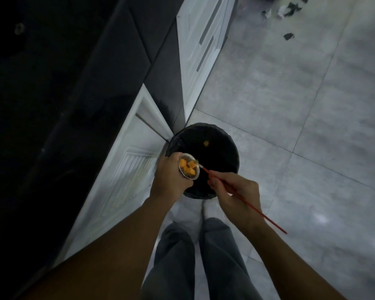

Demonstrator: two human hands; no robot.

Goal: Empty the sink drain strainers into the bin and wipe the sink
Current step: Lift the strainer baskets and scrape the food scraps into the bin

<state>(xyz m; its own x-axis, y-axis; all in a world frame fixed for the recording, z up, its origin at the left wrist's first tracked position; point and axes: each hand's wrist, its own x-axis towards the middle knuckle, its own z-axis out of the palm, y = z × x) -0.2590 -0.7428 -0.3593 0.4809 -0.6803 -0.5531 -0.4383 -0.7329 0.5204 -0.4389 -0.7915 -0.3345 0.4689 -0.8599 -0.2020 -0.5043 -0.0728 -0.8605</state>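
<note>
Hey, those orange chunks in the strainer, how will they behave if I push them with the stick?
Probably loose: the orange chunks lie separately in the strainer, one piece already in the bin. Small, so likely light; may cling to the mesh.

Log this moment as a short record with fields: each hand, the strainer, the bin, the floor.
left hand: holds the strainer over the bin's near-left edge
right hand: pinches a red stick, its tip at the strainer's rim
strainer contents: several orange pieces, not yet tipped out
bin: black, round, beside the white cabinet; one orange bit inside
floor: grey tiles, dark scraps at the far side
</note>
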